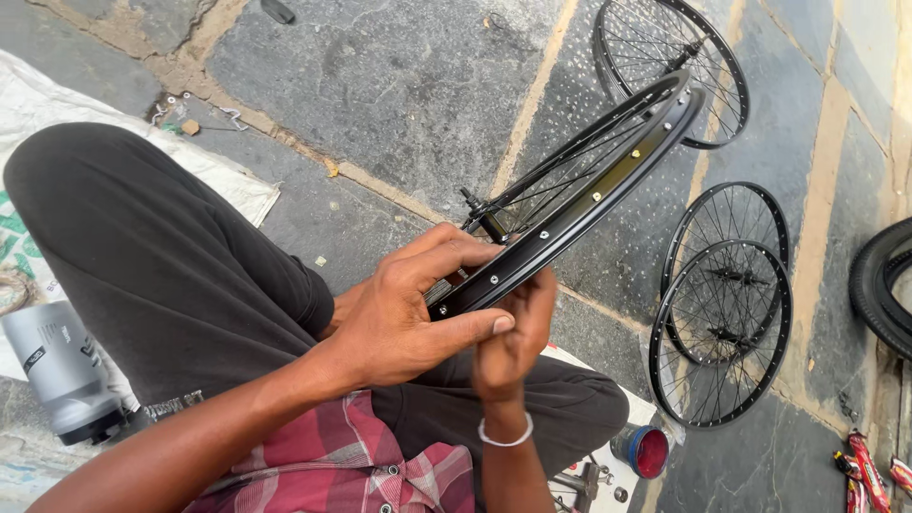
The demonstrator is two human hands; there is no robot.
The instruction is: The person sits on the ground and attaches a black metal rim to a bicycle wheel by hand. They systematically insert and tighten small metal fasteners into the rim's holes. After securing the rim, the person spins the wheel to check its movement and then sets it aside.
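A black spoked bicycle wheel rim [589,185] is held edge-on over my lap, tilted up toward the far right. My left hand [404,304] wraps around the rim's near end, fingers over the top and thumb pressed along its side. My right hand [513,332], with a white band at the wrist, reaches up from below and pinches the rim's underside beside the left thumb. Small metal nipples dot the rim's inner face. The hub axle [472,201] pokes out behind my fingers.
Three more spoked wheels lie on the stone floor: one at the top right [727,85] and two overlapping at right [722,332]. A black tyre [879,285] sits at the right edge. A grey bottle [62,370] stands at left, a red-lined cup [644,450] by my knee.
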